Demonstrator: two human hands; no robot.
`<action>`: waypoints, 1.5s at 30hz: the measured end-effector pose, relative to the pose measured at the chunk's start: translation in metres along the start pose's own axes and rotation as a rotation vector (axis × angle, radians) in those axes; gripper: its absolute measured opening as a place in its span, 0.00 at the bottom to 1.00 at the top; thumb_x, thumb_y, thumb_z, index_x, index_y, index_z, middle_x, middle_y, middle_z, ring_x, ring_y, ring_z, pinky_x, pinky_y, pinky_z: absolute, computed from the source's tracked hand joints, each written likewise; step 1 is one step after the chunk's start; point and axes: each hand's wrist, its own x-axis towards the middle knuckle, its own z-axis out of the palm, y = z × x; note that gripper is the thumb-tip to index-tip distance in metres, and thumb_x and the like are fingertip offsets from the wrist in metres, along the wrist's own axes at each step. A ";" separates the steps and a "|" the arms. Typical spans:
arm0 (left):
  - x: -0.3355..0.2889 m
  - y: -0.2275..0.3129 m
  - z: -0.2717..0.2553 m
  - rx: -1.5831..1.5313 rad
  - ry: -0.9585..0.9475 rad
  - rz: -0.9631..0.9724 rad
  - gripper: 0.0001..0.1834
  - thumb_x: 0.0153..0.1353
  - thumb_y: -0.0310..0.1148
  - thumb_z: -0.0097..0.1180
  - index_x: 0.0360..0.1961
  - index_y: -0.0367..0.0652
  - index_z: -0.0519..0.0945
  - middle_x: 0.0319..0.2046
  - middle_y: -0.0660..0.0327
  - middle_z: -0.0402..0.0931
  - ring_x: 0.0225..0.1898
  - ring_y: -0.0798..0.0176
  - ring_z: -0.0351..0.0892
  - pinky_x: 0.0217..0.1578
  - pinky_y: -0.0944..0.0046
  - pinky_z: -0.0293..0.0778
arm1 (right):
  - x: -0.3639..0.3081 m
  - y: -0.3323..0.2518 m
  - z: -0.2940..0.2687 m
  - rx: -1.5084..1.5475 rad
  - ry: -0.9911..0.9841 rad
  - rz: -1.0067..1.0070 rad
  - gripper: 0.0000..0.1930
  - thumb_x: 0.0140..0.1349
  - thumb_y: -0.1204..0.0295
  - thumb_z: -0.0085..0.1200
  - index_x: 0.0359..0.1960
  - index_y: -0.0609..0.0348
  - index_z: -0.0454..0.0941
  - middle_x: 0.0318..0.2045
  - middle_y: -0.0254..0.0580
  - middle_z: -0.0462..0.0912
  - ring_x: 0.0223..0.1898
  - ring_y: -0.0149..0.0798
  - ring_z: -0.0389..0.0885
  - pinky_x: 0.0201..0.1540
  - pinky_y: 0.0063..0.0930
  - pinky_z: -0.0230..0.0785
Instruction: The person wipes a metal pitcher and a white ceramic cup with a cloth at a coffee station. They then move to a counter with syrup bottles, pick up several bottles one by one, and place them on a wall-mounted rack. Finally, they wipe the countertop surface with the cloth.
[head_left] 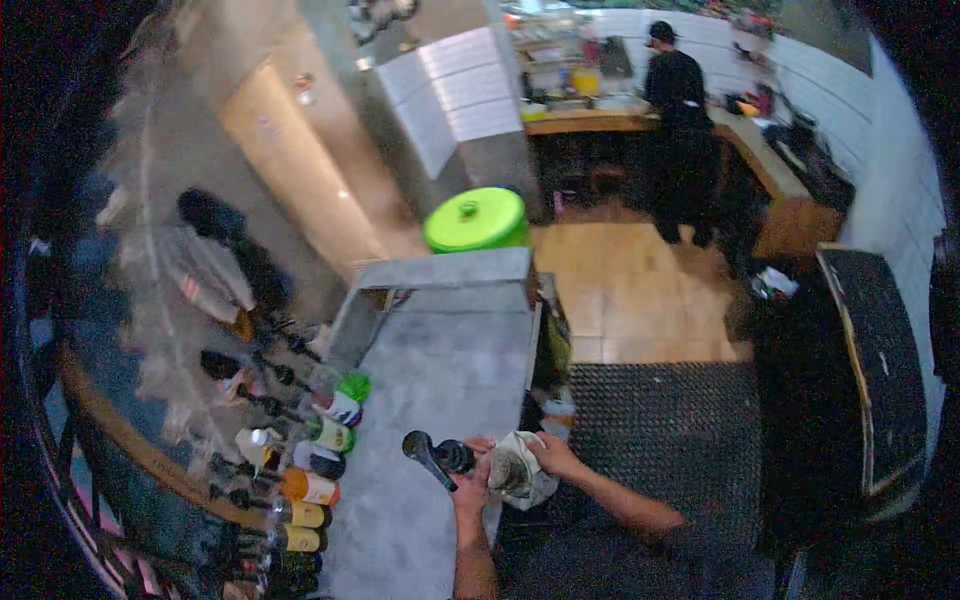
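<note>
At the near end of a grey counter (430, 360), my two hands are close together in front of me. My left hand (472, 488) is closed beside a black, ridged round piece (456, 457). Joined to it or just touching it is a black arm with a rounded head (420, 445); its exact kind is too blurred to tell. My right hand (553, 456) grips a crumpled off-white cloth (535, 482), pressed around a grey-brown part (509, 468) next to my left hand. What the cloth covers is partly hidden.
Several bottles (310, 487) line the counter's left side. A bright green lidded container (475, 220) stands beyond its far end. A dark rubber mat (665, 440) covers the floor at right. Another person (675, 90) stands at the wooden counter (590, 122) far off.
</note>
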 end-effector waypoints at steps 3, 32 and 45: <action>-0.020 -0.001 0.026 -0.078 -0.143 -0.007 0.10 0.55 0.33 0.62 0.29 0.38 0.76 0.34 0.51 0.81 0.39 0.53 0.80 0.49 0.51 0.74 | -0.050 0.027 -0.030 0.081 0.070 0.070 0.22 0.68 0.53 0.46 0.49 0.61 0.77 0.38 0.47 0.83 0.40 0.41 0.81 0.45 0.37 0.70; -0.262 -0.025 0.694 -0.588 -1.278 -0.133 0.06 0.56 0.18 0.58 0.36 0.33 0.78 0.38 0.57 0.79 0.41 0.62 0.78 0.48 0.61 0.73 | -0.461 0.143 -0.546 1.415 1.352 -0.397 0.22 0.66 0.57 0.47 0.55 0.58 0.74 0.47 0.41 0.82 0.48 0.41 0.81 0.53 0.37 0.73; -0.471 -0.024 0.998 -0.327 -1.785 -0.212 0.13 0.53 0.31 0.67 0.33 0.33 0.79 0.29 0.58 0.81 0.28 0.66 0.78 0.35 0.63 0.75 | -0.549 0.204 -0.682 1.050 2.143 -0.531 0.19 0.68 0.59 0.47 0.53 0.60 0.73 0.45 0.39 0.80 0.50 0.35 0.76 0.57 0.33 0.65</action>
